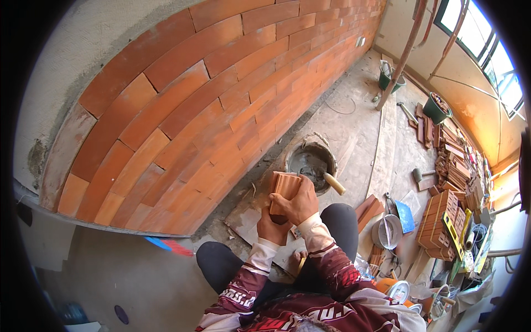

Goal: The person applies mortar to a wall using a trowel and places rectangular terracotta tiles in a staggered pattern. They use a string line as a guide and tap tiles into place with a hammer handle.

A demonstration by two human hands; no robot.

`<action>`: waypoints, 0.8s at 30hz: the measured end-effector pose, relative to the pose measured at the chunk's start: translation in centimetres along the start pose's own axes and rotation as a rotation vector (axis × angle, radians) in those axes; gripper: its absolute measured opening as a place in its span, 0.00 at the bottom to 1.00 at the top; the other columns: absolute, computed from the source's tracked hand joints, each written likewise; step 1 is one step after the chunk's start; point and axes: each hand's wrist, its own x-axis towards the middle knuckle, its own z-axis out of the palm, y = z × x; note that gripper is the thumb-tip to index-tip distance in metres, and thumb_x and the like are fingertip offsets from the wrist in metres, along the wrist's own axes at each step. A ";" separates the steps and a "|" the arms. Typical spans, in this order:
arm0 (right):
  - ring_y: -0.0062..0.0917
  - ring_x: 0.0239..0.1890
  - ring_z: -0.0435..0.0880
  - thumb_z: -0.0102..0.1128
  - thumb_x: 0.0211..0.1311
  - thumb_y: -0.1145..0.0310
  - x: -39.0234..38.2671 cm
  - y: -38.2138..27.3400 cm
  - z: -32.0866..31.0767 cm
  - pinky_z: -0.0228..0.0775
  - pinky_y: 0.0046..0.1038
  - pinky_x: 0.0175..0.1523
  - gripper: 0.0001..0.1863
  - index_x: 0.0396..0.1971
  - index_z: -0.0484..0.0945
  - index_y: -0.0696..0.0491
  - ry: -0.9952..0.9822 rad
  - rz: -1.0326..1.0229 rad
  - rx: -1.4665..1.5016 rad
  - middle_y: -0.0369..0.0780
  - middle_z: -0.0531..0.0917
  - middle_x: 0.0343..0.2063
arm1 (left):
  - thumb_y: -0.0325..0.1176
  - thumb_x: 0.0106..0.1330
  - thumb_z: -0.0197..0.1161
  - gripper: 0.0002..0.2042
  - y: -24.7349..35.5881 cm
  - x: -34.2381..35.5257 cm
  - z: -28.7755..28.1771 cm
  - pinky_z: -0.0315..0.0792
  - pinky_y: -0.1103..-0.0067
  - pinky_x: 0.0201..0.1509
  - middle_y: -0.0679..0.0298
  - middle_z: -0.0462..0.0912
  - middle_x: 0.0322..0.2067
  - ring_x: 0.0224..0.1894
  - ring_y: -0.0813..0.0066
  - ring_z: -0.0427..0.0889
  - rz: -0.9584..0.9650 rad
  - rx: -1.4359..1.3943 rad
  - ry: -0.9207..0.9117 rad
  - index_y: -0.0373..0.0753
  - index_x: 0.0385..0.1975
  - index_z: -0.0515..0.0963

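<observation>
Both my hands are closed on a ribbed terracotta brick piece [285,182], held upright in front of my knees. My left hand [271,227] grips it from below and the left, and my right hand [298,205] wraps its right side. Just beyond the piece, a round mortar bucket [317,149] holds grey wet mix, with a tool's wooden handle [333,182] leaning out over its right rim. A wall faced with terracotta bricks [182,127] rises to my left.
At the right are piles of loose bricks [453,171], hollow bricks [434,221], a rubber mallet [417,176], a metal pan [387,232], a yellow level [452,235] and green buckets [437,110]. Poles [404,55] stand farther back. A red-and-blue broom head [171,246] lies by the wall's base.
</observation>
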 end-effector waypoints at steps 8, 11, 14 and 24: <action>0.36 0.38 0.76 0.73 0.45 0.52 -2.2 1.8 0.5 0.71 0.32 0.45 0.47 0.61 0.62 0.63 -0.098 -0.131 0.126 0.48 0.73 0.40 | 0.42 0.66 0.57 0.19 -2.0 -2.3 -2.6 0.73 0.71 0.37 0.49 0.80 0.31 0.33 0.60 0.81 0.258 -0.146 -0.027 0.30 0.43 0.70; 0.31 0.33 0.75 0.73 0.47 0.58 -2.8 2.3 0.6 0.70 0.30 0.42 0.41 0.59 0.66 0.62 -0.084 -0.127 0.230 0.44 0.74 0.35 | 0.44 0.68 0.53 0.19 -2.8 -2.8 -3.0 0.72 0.71 0.36 0.49 0.79 0.30 0.32 0.61 0.80 0.275 -0.104 -0.017 0.30 0.42 0.71; 0.28 0.31 0.75 0.71 0.49 0.62 -3.4 2.2 0.2 0.69 0.28 0.41 0.35 0.57 0.70 0.61 -0.102 -0.053 0.263 0.42 0.75 0.32 | 0.44 0.67 0.53 0.19 -3.4 -3.1 -3.2 0.72 0.70 0.36 0.50 0.79 0.30 0.32 0.61 0.79 0.298 -0.099 -0.017 0.30 0.42 0.72; 0.23 0.30 0.68 0.70 0.51 0.64 -4.3 3.3 1.3 0.65 0.25 0.38 0.30 0.56 0.74 0.54 -0.022 -0.089 0.351 0.37 0.71 0.27 | 0.44 0.67 0.55 0.19 -3.2 -3.7 -3.7 0.73 0.71 0.36 0.49 0.80 0.29 0.32 0.61 0.81 0.288 -0.090 -0.047 0.30 0.42 0.72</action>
